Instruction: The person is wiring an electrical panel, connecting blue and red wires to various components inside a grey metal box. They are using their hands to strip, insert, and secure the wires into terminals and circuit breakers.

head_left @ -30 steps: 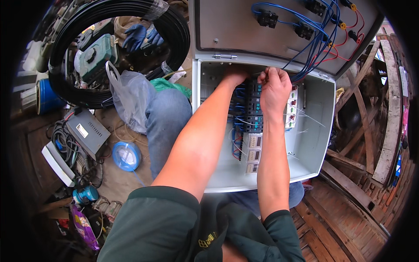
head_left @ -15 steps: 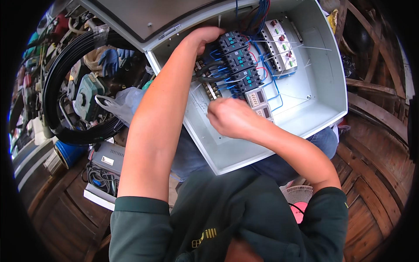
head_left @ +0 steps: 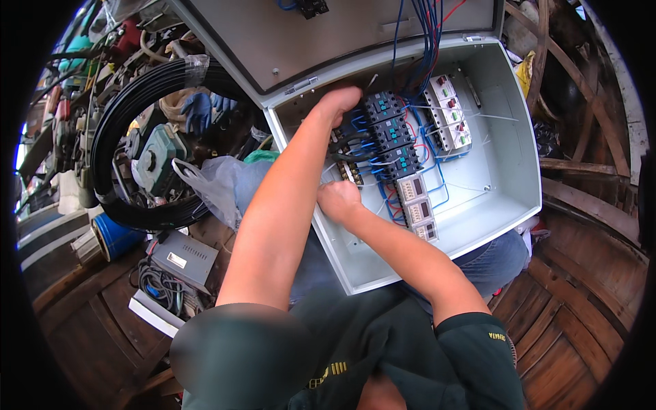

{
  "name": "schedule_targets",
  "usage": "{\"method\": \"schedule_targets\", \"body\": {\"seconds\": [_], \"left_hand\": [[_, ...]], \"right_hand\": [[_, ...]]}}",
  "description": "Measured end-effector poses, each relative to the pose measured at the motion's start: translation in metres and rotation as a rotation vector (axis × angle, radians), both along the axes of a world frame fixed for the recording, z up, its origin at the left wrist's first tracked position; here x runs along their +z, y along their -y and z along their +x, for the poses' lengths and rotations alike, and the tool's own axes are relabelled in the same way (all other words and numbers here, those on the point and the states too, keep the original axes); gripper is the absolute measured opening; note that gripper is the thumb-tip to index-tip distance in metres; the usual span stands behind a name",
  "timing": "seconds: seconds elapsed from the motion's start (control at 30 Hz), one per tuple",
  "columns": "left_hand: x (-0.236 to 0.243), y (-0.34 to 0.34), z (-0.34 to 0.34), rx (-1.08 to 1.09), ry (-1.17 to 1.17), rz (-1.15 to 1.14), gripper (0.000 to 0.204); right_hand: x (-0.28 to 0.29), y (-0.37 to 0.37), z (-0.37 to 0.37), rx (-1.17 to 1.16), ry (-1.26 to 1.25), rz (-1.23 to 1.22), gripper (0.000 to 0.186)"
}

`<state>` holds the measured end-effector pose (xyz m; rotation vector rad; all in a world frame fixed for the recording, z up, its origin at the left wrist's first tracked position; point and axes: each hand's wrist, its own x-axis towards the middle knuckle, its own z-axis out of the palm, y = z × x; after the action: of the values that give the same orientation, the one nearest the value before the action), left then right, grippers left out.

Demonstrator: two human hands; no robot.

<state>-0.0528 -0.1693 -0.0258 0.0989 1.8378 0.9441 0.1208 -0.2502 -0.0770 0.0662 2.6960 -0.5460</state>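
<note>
Now right hand (head_left: 339,201) dropped near terminal block (head_left: 350,172); left hand (head_left: 343,100) high; fingers: cannot tell.

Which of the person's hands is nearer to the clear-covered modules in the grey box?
Right. The right hand is to the left of the clear-covered modules; the left hand is farther, near the upper left corner of the grey box.

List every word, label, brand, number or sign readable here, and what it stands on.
Yellow lettering on the dark green fabric shirt, chest and right sleeve: present, not transcribed.
White label on the grey metal box: too small to read.
Clear rectangular modules: markings too small to read.
Black and teal contactors: print too small to read.
White plastic breakers: markings too small.
</note>
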Motion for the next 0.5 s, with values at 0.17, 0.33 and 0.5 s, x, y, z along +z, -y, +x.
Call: {"method": "schedule_targets", "body": {"seconds": [0.17,0.33,0.5], "left_hand": [[-0.070,-0.021,-0.004,0.284,-0.069,0.159,0.050],[-0.071,-0.036,-0.007,0.178,-0.152,0.060,0.047],[-0.059,-0.041,-0.011,-0.064,-0.204,-0.033,0.044]], "right_hand": [[0.016,-0.008,-0.003,-0.007,0.090,0.021,0.020],[-0.002,0.004,0.000,-0.046,-0.055,0.094,0.012],[-0.006,0.002,-0.003,-0.064,-0.024,0.018,0.011]]}}
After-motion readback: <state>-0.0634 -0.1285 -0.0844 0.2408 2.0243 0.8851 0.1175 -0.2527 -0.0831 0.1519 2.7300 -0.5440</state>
